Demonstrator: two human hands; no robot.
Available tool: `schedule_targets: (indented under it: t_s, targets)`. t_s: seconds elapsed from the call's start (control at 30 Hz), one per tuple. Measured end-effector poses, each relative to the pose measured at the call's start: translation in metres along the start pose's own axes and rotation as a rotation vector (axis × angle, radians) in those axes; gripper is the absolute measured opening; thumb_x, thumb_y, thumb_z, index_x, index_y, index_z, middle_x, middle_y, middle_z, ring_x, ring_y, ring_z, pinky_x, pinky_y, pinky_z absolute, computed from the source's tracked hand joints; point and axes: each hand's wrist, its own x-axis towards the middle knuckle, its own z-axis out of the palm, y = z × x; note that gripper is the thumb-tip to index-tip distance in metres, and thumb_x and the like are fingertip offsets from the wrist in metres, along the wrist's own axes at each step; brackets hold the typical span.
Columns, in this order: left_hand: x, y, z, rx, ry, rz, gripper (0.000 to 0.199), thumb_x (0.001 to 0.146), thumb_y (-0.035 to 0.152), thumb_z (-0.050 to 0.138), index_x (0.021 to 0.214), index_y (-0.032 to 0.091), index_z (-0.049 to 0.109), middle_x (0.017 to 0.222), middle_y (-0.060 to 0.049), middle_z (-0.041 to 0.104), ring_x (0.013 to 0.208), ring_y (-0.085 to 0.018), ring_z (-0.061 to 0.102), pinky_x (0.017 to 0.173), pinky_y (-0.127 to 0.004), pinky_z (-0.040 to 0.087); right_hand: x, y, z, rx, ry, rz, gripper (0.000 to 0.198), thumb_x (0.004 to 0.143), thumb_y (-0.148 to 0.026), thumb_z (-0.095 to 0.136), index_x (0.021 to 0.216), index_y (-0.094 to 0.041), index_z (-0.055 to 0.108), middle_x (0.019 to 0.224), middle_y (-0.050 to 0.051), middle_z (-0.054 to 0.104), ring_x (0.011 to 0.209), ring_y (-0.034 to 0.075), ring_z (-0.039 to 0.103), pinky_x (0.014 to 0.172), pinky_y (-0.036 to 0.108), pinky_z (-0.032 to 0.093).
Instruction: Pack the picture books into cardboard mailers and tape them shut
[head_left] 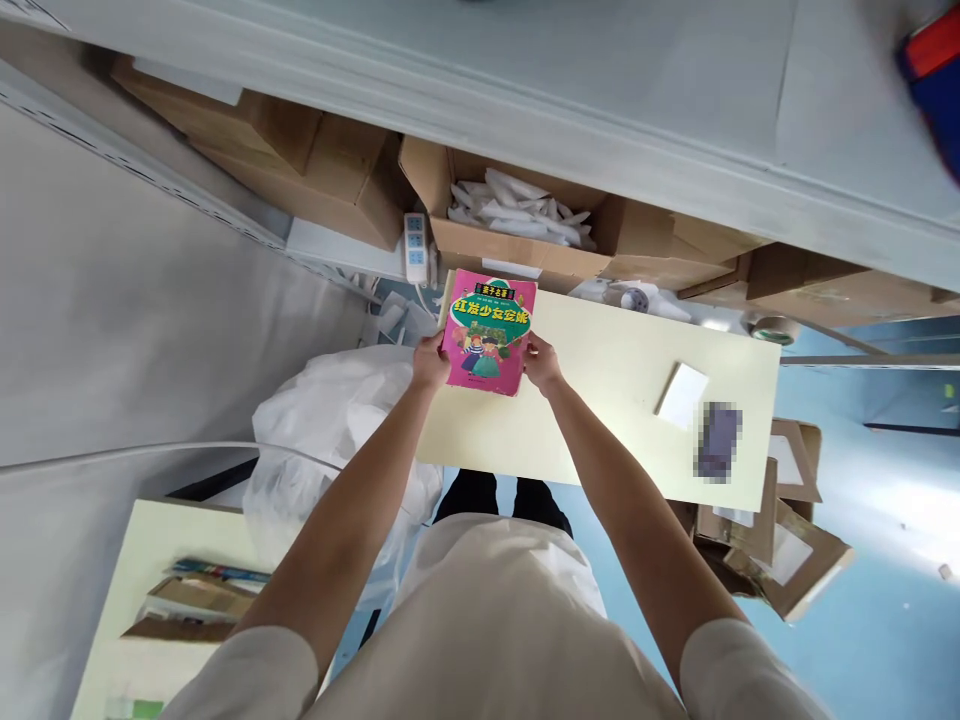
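Note:
A pink children's book (486, 333) with a green patch and yellow lettering on its cover is held between my two hands over the pale yellow table (615, 400). My left hand (431, 361) grips the book's left edge, fingers closed. On the opposite edge, my right hand (541, 362) is closed too, its fingertips partly hidden by the book. The cover faces up toward me. Farther right on the table lie a small white box (681, 395) and a blurred-out dark item (718, 442).
Behind the table, an open cardboard box (517, 245) holds white packets under a grey shelf (480, 90). A power strip (416, 247) stands left of it. White plastic bags (315, 420) bulge at the left. A tape roll (775, 329) and flattened cartons (784, 560) are on the right.

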Motion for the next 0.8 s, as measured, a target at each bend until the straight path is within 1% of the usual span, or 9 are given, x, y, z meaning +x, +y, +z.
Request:
schedule_targets:
  t_s: [0.07,0.13,0.23,0.37,0.43,0.5,0.63,0.7,0.8]
  targets:
    - [-0.004,-0.004,0.003,0.015,0.01,-0.014,0.042,0.07,0.015,0.058,0.11,0.017,0.069,0.084,-0.01,0.059,0.082,-0.025,0.055,0.085,-0.04,0.043,0.0,0.004,0.001,-0.087,0.075,0.042,0.028,0.079,-0.034,0.052,0.102,-0.024,0.064,0.08,0.002,0.063,0.072,0.015,0.058,0.065,0.028,0.047]
    - [-0.01,-0.005,0.004,0.024,0.018,-0.03,0.044,0.07,0.012,0.059,0.112,0.016,0.069,0.089,-0.011,0.058,0.088,-0.027,0.055,0.089,-0.041,0.042,-0.003,0.005,0.002,-0.165,0.119,0.067,0.024,0.081,-0.03,0.051,0.099,-0.025,0.065,0.076,0.002,0.064,0.072,0.017,0.058,0.067,0.03,0.046]
    - [-0.02,-0.003,0.007,0.021,0.015,-0.056,0.045,0.07,0.009,0.06,0.115,0.012,0.067,0.092,-0.014,0.058,0.099,-0.03,0.054,0.093,-0.042,0.041,-0.01,0.004,0.007,-0.25,0.2,0.098,0.028,0.082,-0.027,0.053,0.108,-0.027,0.063,0.076,0.004,0.064,0.075,0.021,0.059,0.071,0.033,0.047]
    - [-0.026,0.002,0.009,-0.008,0.021,-0.096,0.044,0.071,0.01,0.063,0.115,0.008,0.065,0.095,-0.017,0.059,0.108,-0.033,0.053,0.092,-0.042,0.041,-0.015,0.004,0.011,-0.299,0.323,0.151,0.039,0.083,-0.027,0.053,0.121,-0.024,0.055,0.092,0.01,0.064,0.085,0.025,0.059,0.077,0.039,0.048]
    - [-0.027,0.003,0.009,-0.024,0.022,-0.108,0.042,0.071,0.011,0.065,0.113,0.008,0.065,0.096,-0.018,0.06,0.109,-0.035,0.052,0.092,-0.044,0.041,-0.015,0.005,0.011,-0.27,0.324,0.162,0.04,0.083,-0.029,0.053,0.123,-0.023,0.052,0.097,0.011,0.062,0.089,0.025,0.058,0.079,0.04,0.048]
    - [-0.027,0.006,0.007,-0.03,0.043,-0.108,0.04,0.071,0.012,0.066,0.111,0.008,0.065,0.098,-0.019,0.061,0.111,-0.036,0.052,0.094,-0.047,0.039,-0.015,0.005,0.008,-0.212,0.29,0.163,0.045,0.082,-0.029,0.054,0.126,-0.022,0.049,0.1,0.011,0.061,0.09,0.024,0.059,0.08,0.039,0.049]
    - [-0.03,0.02,0.002,-0.017,0.118,-0.057,0.036,0.071,0.014,0.067,0.107,0.014,0.065,0.102,-0.017,0.062,0.117,-0.037,0.048,0.096,-0.05,0.036,-0.022,0.0,-0.005,-0.143,0.242,0.169,0.056,0.077,-0.023,0.055,0.132,-0.017,0.043,0.107,0.012,0.06,0.093,0.023,0.06,0.081,0.037,0.049]
    - [-0.03,0.036,0.001,0.006,0.126,-0.012,0.036,0.072,0.015,0.067,0.108,0.016,0.065,0.103,-0.016,0.061,0.119,-0.036,0.047,0.099,-0.049,0.035,-0.032,-0.006,-0.018,-0.095,0.233,0.15,0.058,0.076,-0.023,0.054,0.132,-0.018,0.042,0.105,0.011,0.06,0.087,0.021,0.062,0.077,0.037,0.051]
    - [-0.029,0.072,0.005,0.016,0.113,0.075,0.037,0.073,0.016,0.064,0.11,0.015,0.065,0.108,-0.016,0.061,0.116,-0.033,0.05,0.101,-0.047,0.036,-0.056,-0.014,-0.049,0.006,0.175,0.074,0.057,0.077,-0.026,0.053,0.132,-0.021,0.041,0.093,0.004,0.062,0.066,0.016,0.062,0.065,0.033,0.051]
